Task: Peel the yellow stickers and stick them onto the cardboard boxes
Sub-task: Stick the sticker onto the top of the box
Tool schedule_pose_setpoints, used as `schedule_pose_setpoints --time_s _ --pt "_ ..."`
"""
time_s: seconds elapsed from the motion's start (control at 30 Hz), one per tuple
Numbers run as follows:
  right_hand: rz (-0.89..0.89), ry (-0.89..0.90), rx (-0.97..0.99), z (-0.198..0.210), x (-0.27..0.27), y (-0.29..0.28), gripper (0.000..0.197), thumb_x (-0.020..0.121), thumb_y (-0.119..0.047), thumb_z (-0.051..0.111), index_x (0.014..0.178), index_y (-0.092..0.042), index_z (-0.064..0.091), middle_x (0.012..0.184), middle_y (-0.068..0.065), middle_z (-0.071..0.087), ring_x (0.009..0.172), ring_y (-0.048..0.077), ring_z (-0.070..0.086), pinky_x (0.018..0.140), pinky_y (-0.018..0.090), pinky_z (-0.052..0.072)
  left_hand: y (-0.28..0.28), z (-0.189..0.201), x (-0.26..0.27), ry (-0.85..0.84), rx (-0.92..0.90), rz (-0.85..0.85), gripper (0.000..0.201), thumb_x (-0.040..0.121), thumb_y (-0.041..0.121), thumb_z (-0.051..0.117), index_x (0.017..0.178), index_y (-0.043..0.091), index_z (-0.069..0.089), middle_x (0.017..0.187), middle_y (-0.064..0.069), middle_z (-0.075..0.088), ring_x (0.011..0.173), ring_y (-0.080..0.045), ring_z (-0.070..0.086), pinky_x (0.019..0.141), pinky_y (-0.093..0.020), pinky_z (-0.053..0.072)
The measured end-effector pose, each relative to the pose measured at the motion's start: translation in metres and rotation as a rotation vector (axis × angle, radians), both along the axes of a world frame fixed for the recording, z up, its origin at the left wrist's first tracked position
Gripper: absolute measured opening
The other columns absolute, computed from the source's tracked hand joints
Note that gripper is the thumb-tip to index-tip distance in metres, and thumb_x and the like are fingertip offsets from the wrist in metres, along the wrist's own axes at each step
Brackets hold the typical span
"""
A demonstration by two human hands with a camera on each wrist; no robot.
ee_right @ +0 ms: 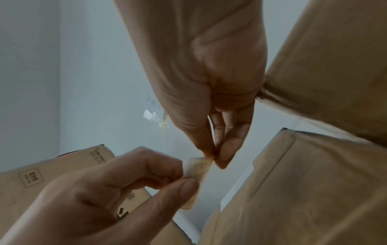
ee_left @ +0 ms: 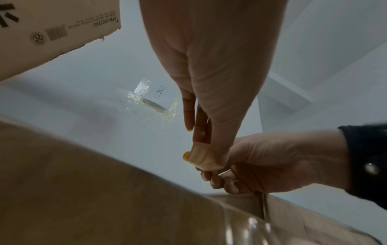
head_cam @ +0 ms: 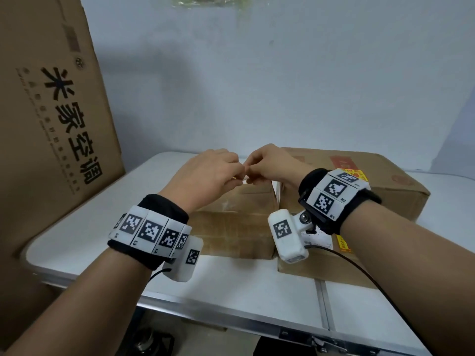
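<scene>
Both hands meet above the two cardboard boxes. My left hand (head_cam: 237,173) and right hand (head_cam: 253,173) each pinch a small pale yellow sticker (head_cam: 235,178) between thumb and fingertips. In the left wrist view the left hand (ee_left: 203,149) holds the sticker (ee_left: 202,160) from above, and the right hand (ee_left: 222,179) grips it from below right. In the right wrist view the right hand (ee_right: 215,157) nips one edge of the sticker (ee_right: 195,167) while the left hand (ee_right: 188,175) holds the other. Below lie a small box (head_cam: 231,222) and a larger box (head_cam: 372,186).
The larger box carries yellow stickers at its top (head_cam: 361,173) and near edge (head_cam: 343,244). A tall printed carton (head_cam: 51,124) leans at the left. The boxes sit on a white folding table (head_cam: 231,286). A taped paper note (ee_left: 159,94) hangs on the wall.
</scene>
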State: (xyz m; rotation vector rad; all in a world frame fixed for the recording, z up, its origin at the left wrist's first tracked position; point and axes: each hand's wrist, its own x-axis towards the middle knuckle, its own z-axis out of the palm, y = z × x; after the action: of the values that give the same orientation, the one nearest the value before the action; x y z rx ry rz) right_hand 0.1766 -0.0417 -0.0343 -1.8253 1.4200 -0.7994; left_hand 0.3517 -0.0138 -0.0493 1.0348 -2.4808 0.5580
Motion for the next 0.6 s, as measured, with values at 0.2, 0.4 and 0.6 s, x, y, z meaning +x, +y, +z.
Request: schedule_pose_setpoints --time_s 0.2,0.4,0.6 --pt "0.032 -0.012 -0.012 -0.01 0.015 -0.008 0.008 0.084 -0.003 0.069 0.088 -0.008 0.066 0.082 0.013 0.07 0.06 0.016 0.062 0.064 0.023 0.054 -0.003 -0.004 0.014 -0.035 0.135 0.122 0.018 0.093 0.036 0.056 0.1 0.024 0.069 0.093 0.004 0.061 0.086 -0.018 0.058 0.062 -0.03 0.037" --pt "0.039 0.01 -0.004 -0.014 0.022 -0.009 0.013 0.085 0.003 0.063 0.082 -0.009 0.06 0.073 0.007 0.064 0.057 0.013 0.058 0.06 0.02 0.052 -0.002 -0.007 0.017 -0.042 0.24 0.178 0.024 0.092 0.036 0.056 0.113 0.03 0.066 0.108 0.008 0.062 0.094 -0.015 0.058 0.066 -0.029 0.043" --pt "0.001 0.03 0.004 -0.021 0.02 -0.015 0.023 0.085 0.007 0.057 0.074 -0.013 0.063 0.077 0.007 0.066 0.069 0.018 0.062 0.078 0.034 0.057 -0.004 -0.012 0.02 0.119 0.388 0.086 0.023 0.088 0.025 0.065 0.109 0.02 0.071 0.108 -0.001 0.065 0.091 -0.019 0.062 0.08 -0.038 0.051"
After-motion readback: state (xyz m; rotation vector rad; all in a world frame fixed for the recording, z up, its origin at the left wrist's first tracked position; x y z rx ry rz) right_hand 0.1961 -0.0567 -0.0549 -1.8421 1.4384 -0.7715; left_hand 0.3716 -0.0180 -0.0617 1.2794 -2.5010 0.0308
